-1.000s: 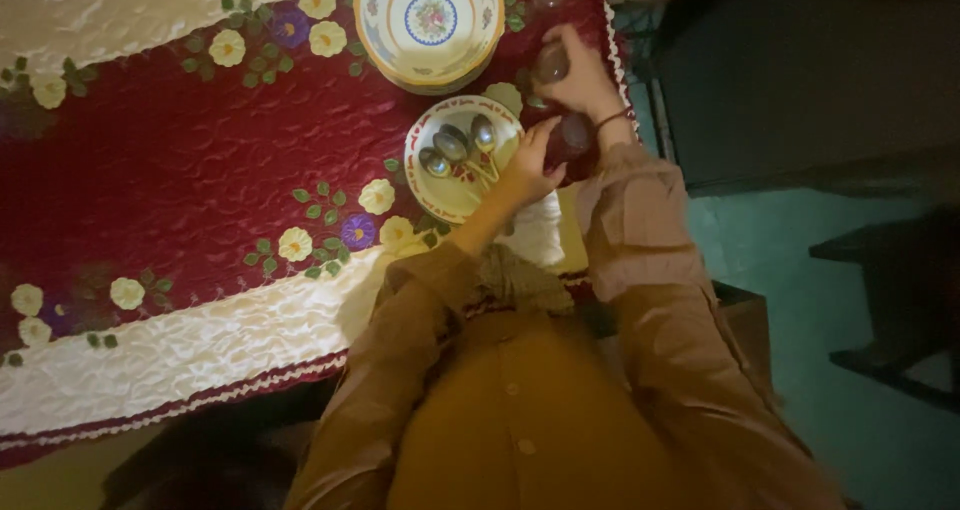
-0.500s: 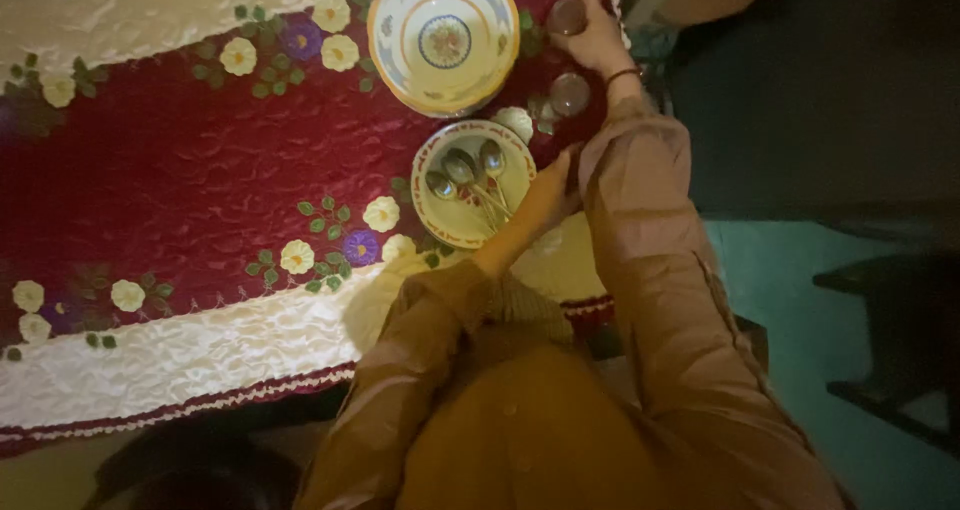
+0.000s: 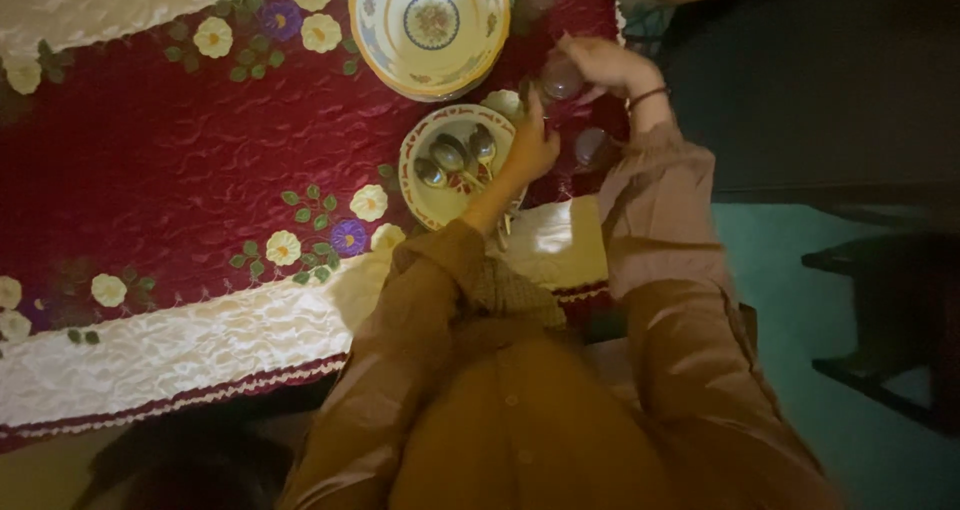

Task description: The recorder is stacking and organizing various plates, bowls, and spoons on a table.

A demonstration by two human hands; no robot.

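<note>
Three spoons [image 3: 455, 157] lie on the small plate [image 3: 425, 195], at nine o'clock of my left hand [image 3: 530, 148]; its grip state is unclear. My right hand [image 3: 600, 65] loosely curls over a blurred glass [image 3: 562, 78].

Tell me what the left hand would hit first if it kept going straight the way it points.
Likely the small glass just beyond the left hand, which the right hand touches. The hand points up over the spoon plate's edge; depth is unclear, so it might pass beside it.
</note>
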